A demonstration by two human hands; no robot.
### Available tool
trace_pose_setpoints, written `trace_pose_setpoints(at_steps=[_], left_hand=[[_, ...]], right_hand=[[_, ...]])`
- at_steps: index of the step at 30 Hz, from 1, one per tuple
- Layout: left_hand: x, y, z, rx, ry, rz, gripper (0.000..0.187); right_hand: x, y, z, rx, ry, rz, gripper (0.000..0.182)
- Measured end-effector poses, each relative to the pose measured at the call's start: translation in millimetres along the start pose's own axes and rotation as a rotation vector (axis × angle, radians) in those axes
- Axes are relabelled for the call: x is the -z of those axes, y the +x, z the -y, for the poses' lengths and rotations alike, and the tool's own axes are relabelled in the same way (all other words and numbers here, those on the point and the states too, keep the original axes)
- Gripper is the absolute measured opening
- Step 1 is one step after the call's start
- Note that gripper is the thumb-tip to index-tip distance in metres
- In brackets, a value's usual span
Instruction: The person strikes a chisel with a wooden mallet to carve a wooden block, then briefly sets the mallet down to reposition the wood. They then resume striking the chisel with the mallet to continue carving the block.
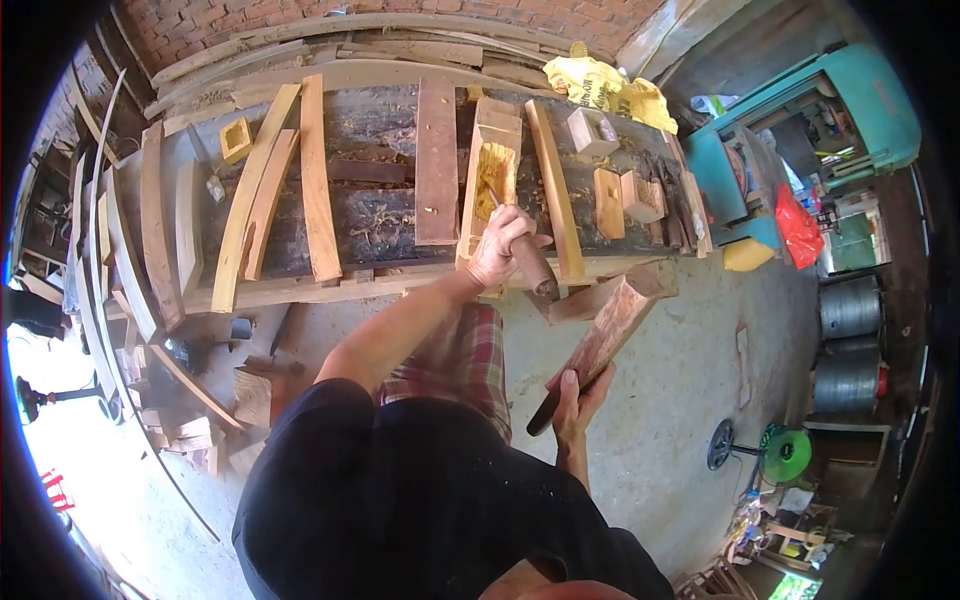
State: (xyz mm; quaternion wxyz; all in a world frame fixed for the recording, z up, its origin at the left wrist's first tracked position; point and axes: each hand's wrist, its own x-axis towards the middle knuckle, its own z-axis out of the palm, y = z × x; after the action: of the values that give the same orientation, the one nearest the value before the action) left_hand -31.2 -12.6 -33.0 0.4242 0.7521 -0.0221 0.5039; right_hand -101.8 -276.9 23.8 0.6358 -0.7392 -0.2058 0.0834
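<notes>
My left hand (492,250) is closed around a chisel (532,268) with a thick wooden handle. The chisel's thin blade points into a rough yellow hollow cut in a wooden block (478,215) on the bench. My right hand (578,408) grips a heavy wooden mallet (612,325) near its lower end, and the mallet is tilted up to the right, apart from the chisel. Left of the block lies a flat brown board (436,165) with small wood chips on it. To the right is a long narrow strip of wood (553,190).
Curved wooden slats (318,180) lie across the dark bench (375,115). Small wooden blocks (640,195) and a yellow bag (605,88) sit at its right. Beyond stands a teal machine (870,100). A green fan (787,455) is on the floor side at right.
</notes>
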Motion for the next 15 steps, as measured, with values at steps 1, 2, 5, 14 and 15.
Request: trace_pose_setpoints(at_steps=[1,2,5,14,15], left_hand=[[-1,-1,1,0.004,-0.003,-0.003,0.035],[-1,-1,1,0.025,-0.011,-0.02,0.036],[-2,-3,1,0.096,-0.018,-0.065,0.036],[-3,-11,-2,0.106,0.011,-0.134,0.034],[-3,-10,-2,0.121,0.015,-0.136,0.034]], right_hand=[[-1,2,1,-0.002,-0.005,0.001,0.053],[-4,5,4,-0.015,0.001,0.003,0.052],[-7,11,9,-0.036,-0.008,0.012,0.05],[-8,15,9,-0.044,-0.032,0.032,0.048],[-10,16,11,-0.069,-0.029,0.027,0.049]])
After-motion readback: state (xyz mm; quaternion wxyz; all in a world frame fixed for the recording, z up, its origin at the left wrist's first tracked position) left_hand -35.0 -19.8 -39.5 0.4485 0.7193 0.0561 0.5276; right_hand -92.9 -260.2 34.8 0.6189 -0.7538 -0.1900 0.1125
